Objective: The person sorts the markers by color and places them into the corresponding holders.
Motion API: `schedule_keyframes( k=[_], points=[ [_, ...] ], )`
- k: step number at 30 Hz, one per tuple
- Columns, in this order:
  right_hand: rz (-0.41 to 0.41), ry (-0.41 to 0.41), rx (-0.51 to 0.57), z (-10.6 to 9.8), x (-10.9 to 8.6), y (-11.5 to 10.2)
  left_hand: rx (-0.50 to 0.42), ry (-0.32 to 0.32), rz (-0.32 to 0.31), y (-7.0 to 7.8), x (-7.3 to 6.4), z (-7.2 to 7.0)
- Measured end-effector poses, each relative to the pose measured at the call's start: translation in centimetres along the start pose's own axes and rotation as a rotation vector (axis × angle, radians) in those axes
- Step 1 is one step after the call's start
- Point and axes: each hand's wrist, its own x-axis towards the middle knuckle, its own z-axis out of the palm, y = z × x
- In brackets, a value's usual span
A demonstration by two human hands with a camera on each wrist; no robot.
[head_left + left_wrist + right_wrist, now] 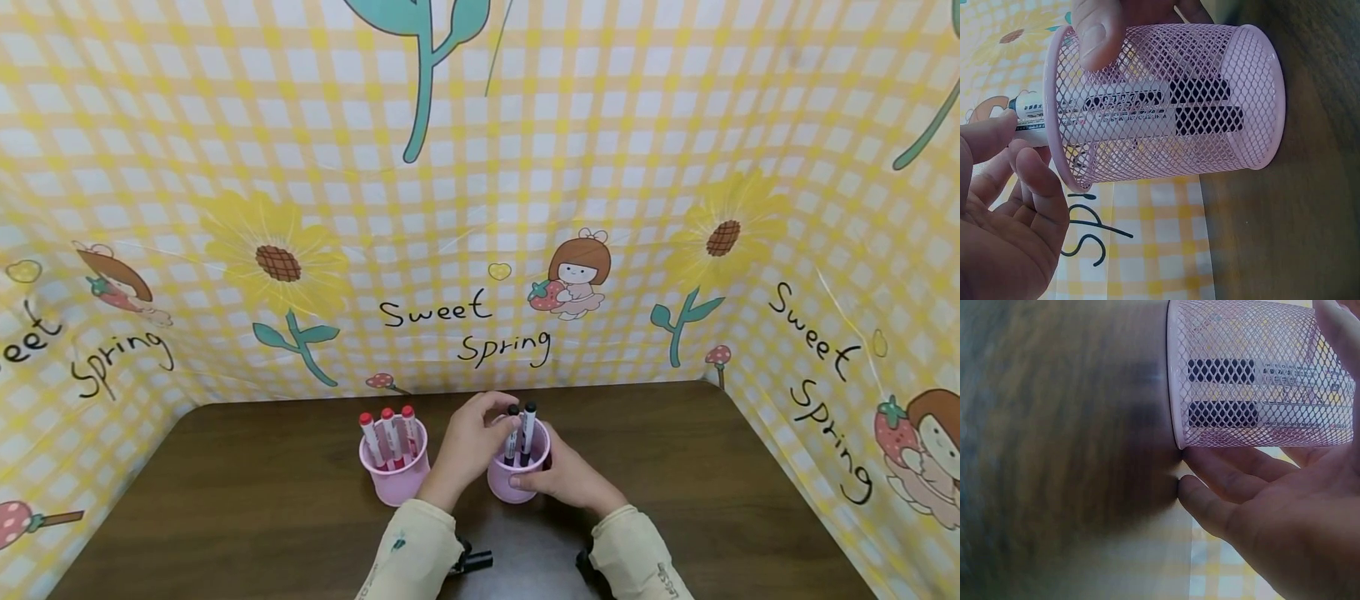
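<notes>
A pink mesh pen cup (516, 487) stands on the table and holds two white markers with black ends: the left black marker (511, 450) and the right black marker (528, 429). My left hand (471, 437) reaches over the cup's rim and pinches the left one near its top. In the left wrist view, finger and thumb meet at the upper ends of the markers (1129, 103), whose lower ends show through the mesh. My right hand (573, 477) grips the same cup from the right, thumb (1099, 40) across its near side and fingers (1210, 500) low behind it.
A second pink pen cup (405, 490) with several red markers (389, 429) stands to the left, beside my left forearm. Both stand on a dark wooden table (247, 492). A yellow checked cloth (450, 225) hangs behind and along both sides.
</notes>
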Motion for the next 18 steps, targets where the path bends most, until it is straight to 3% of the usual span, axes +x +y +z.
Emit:
schedule_keyframes(
  k=[18],
  points=[
    [-0.005,0.006,-0.008,0.00,-0.09,-0.08,-0.002,-0.018,-0.026,0.38,0.10,0.15]
  ],
)
